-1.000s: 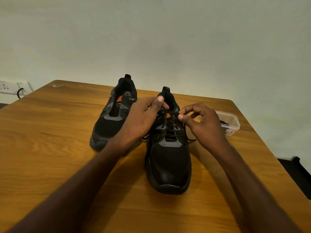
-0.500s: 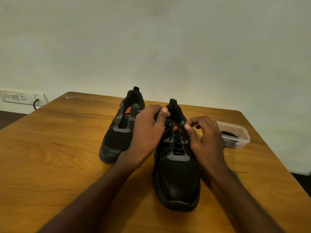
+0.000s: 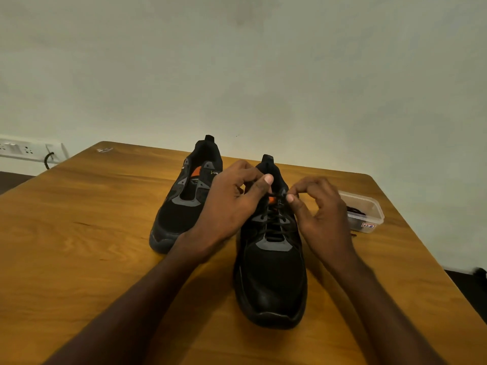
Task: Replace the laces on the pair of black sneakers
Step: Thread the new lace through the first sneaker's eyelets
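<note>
Item: laced black sneaker (image 3: 271,272), near centre of wooden table (image 3: 79,233), beside its unlaced mate (image 3: 184,206). Left hand (image 3: 229,206) and right hand (image 3: 321,219) — fingers curled, each pinching the black lace (image 3: 274,219) at the top eyelets. Handling: draw both ends evenly, keeping the tongue flat — likely a final tightening.

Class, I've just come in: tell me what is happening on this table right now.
A person works at the top of the laced sneaker on a wooden table. Both the left hand and the right hand pinch its black lace near the upper eyelets. The other sneaker stands unlaced beside it. A clear plastic tub holding something dark sits at right.
</note>
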Motion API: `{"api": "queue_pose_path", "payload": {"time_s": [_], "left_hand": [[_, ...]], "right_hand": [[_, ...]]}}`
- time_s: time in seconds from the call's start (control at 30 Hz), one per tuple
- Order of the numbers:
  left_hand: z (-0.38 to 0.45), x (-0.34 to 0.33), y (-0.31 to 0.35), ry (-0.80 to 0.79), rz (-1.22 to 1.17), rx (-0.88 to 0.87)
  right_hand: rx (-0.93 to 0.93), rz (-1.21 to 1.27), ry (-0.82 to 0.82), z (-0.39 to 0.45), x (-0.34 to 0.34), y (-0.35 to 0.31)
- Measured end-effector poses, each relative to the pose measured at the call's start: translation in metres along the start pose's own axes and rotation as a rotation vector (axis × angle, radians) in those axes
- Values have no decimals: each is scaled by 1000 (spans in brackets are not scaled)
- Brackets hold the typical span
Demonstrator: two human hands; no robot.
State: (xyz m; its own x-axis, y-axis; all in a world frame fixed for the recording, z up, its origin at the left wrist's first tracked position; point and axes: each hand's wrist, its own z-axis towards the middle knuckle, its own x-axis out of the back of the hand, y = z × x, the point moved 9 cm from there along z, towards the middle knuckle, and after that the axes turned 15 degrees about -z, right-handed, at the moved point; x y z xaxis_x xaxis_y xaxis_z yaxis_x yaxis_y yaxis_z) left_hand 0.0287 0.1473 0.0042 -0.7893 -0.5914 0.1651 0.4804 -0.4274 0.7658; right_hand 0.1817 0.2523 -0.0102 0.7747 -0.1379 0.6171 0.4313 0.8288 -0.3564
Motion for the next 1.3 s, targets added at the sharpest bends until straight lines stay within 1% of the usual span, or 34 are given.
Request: {"api": "queue_pose_path", "payload": {"time_s": [0.03, 0.07, 0.13, 0.17, 0.2, 0.27, 0.4, 0.47, 0.6, 0.73, 0.9, 1.03, 1.07, 1.2, 1.3], "left_hand": [[0, 1, -2, 1, 2, 6], [0, 1, -3, 3, 0, 14], [1, 3, -6, 1, -3, 26], [1, 4, -6, -2, 10, 26], [1, 4, -5, -6, 33, 23], [2, 4, -4, -8, 84, 22], [3, 6, 0, 2, 115, 3], [4, 5, 1, -37, 146, -4], [4, 1, 0, -163, 193, 22], [4, -4, -1, -279, 158, 45], [5, -4, -1, -267, 176, 41], [5, -2, -2, -272, 106, 75], [4, -3, -3, -276, 89, 83], [4, -2, -3, -328, 65, 116], [4, 3, -3, -346, 40, 150]], "right_hand": [[-38, 41, 8, -1, -1, 3], [-120, 87, 55, -2, 2, 12], [-360, 167, 216, -7, 19, 39], [-436, 157, 273, -10, 26, 49], [-442, 103, 299, -11, 31, 53], [-303, 4, 273, -8, 33, 44], [-5, -3, 55, -1, 9, 9], [34, 16, -8, -3, -2, 3], [-27, 128, -63, -5, -3, 6], [-8, 116, -89, -4, -3, 3], [9, 103, -66, -4, 0, -3], [-43, 158, -79, -3, 1, -1], [-73, 200, -101, -3, 0, 1], [-255, 498, -238, -1, -8, 13], [-302, 505, -203, 0, -4, 23]]}}
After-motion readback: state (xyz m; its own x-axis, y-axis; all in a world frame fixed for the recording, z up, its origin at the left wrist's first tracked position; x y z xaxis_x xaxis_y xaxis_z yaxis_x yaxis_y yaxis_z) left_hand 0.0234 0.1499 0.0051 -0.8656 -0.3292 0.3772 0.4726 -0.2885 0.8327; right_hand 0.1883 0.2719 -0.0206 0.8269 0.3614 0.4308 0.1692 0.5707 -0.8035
